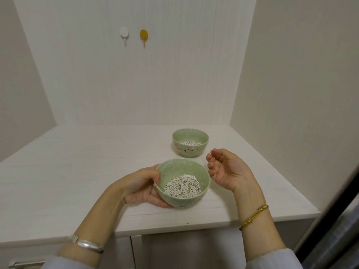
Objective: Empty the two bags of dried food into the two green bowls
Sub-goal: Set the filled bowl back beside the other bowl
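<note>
A green bowl (174, 169) holding a heap of pale dried grains (182, 186) is near the front of the white counter. My left hand (141, 187) grips it, thumb on the left rim and fingers under its base. My right hand (223, 169) hovers open just right of that bowl, palm facing it, not touching. A second green bowl (190, 135) with a flower pattern stands farther back, with a thin layer of grains inside. No bags are in view.
The white counter (77, 171) fills an alcove with walls on three sides. Its front edge runs below my wrists. Two hooks, white (124, 33) and yellow (144, 35), hang on the back wall. A dark slanted edge (334, 206) stands at the right.
</note>
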